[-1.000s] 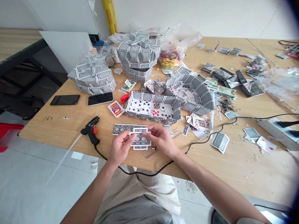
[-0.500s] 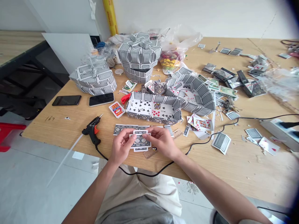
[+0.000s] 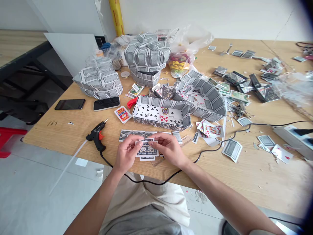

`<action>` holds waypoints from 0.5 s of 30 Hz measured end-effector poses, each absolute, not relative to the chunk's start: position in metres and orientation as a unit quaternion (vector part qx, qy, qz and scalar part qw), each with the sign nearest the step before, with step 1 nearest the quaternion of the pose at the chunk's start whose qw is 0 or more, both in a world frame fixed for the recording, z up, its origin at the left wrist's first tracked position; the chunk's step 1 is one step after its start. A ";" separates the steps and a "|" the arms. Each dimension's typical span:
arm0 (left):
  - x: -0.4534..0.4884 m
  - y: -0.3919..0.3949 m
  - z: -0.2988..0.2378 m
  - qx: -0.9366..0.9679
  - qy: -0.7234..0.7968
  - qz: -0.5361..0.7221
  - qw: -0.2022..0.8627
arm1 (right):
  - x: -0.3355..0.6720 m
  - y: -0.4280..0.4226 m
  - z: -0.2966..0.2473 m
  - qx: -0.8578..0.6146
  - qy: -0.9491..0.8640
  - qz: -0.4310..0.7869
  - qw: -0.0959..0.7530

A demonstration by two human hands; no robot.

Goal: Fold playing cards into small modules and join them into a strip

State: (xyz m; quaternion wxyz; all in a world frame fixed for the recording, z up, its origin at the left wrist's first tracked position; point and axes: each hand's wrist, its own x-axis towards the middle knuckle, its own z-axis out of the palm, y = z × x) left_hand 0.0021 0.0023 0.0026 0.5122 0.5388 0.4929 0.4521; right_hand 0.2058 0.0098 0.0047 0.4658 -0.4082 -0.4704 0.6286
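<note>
Hands have drawn a little closer together over the narrow playing-card strip (image 3: pixel 146 140) since the earlier frame, and the head view has drifted slightly. Head view, the only one: left hand (image 3: pixel 126 155) and right hand (image 3: pixel 168 150) sit either side of the strip, about equally near it. Its long axis runs left-right across the person's front, between both sets of fingers. Left fingertips (image 3: pixel 136 139) and right fingertips (image 3: pixel 156 137) look pinched on its two ends, not released; exact contact is partly hidden.

Just nearer the person than the fingers lies a dark-patterned card piece (image 3: pixel 146 150), with a white-edged card strip (image 3: pixel 147 158) beyond it. Farther ahead of the fingers is a row of card backs (image 3: pixel 129 135) on the wooden table (image 3: pixel 61 137). Left of the fingers is a black hot glue gun (image 3: pixel 96 137) with an orange trigger. Ahead of them stands an open box built from playing cards (image 3: pixel 161 112). A clear ruler (image 3: pixel 156 162) lies under the right hand's side.
</note>
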 end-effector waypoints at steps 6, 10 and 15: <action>0.002 0.003 0.003 0.561 0.492 0.455 0.486 | 0.207 0.010 0.006 -0.414 -0.492 0.612 0.460; 0.001 0.005 0.006 0.578 0.490 0.453 0.469 | 0.207 0.011 0.006 -0.405 -0.497 0.609 0.468; -0.001 0.005 0.008 0.593 0.464 0.444 0.486 | 0.207 0.012 0.004 -0.402 -0.515 0.593 0.471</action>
